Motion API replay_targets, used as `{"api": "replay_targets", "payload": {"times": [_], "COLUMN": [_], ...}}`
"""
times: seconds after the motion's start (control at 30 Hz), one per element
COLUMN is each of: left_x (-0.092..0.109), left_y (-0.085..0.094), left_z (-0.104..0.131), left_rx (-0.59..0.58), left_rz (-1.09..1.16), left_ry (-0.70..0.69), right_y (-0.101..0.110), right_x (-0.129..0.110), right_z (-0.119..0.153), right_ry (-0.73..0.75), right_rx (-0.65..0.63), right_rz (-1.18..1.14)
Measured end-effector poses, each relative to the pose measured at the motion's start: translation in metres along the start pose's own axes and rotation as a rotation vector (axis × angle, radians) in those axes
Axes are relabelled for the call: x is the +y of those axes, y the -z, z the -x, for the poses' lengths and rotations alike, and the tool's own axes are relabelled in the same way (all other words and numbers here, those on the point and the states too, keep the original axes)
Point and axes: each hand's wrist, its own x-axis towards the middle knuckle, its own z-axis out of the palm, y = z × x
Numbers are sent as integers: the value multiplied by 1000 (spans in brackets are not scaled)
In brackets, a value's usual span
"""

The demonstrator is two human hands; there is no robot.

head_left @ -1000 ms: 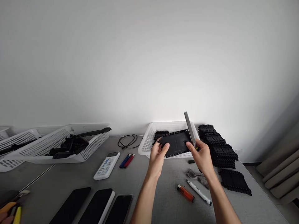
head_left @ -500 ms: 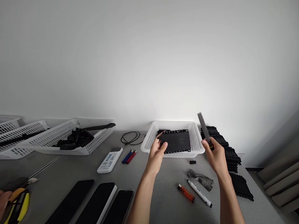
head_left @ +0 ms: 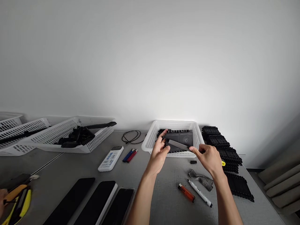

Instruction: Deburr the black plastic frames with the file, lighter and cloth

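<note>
My left hand (head_left: pixel 159 156) grips the left end of a black rectangular plate (head_left: pixel 187 137) with notched long edges, held over a white basket (head_left: pixel 149 142). My right hand (head_left: pixel 208 156) is closed on a tool with a flat grey blade (head_left: pixel 179 144); the yellow end of its handle (head_left: pixel 223 163) shows past the wrist. The blade lies across the face of the plate, its tip near my left thumb. More black notched parts lie in the basket, mostly hidden under the plate.
Stacked black plates (head_left: pixel 219 140) stand at the right. Nearer are a grey cloth (head_left: pixel 201 180), an orange lighter (head_left: pixel 186 192) and a marker (head_left: pixel 199 193). Leftward are phones (head_left: pixel 96 201), a white device (head_left: pixel 111 158), lighters (head_left: pixel 130 155), a cable and baskets (head_left: pixel 99 144). Another person's hand (head_left: pixel 2 200) is far left.
My right hand has moved left and swung the blade from upright beside the basket down onto the plate. The plate in my left hand has tilted slightly.
</note>
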Motion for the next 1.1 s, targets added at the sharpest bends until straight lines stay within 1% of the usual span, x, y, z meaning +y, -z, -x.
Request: {"api": "replay_targets", "payload": {"times": [0.1,0.2,0.37,0.5,0.6,0.77,0.93,1.1], "left_x": [1,1,3,4,4,5,5,8], "left_y": [0,1,3,2,-2,-8,-2,-1], "left_z": [1,3,5,4,3,4,5,6], "left_rx": [-18,-32,-28,-11,21,15,42,13], "left_rz": [48,95,91,105,92,65,28,-6], "left_ry": [10,0,13,15,13,10,7,35], "right_y": [-1,-1,-1,3,7,8,9,7], "right_x": [-1,-2,0,4,4,5,12,10], "right_z": [1,0,-1,-1,0,0,-2,-2], "right_ry": [-22,-28,-24,-18,-8,11,6,46], "right_rx": [-8,-8,-37,-26,-14,-15,-21,6], "right_rz": [48,48,9,29,41,37,43,33]}}
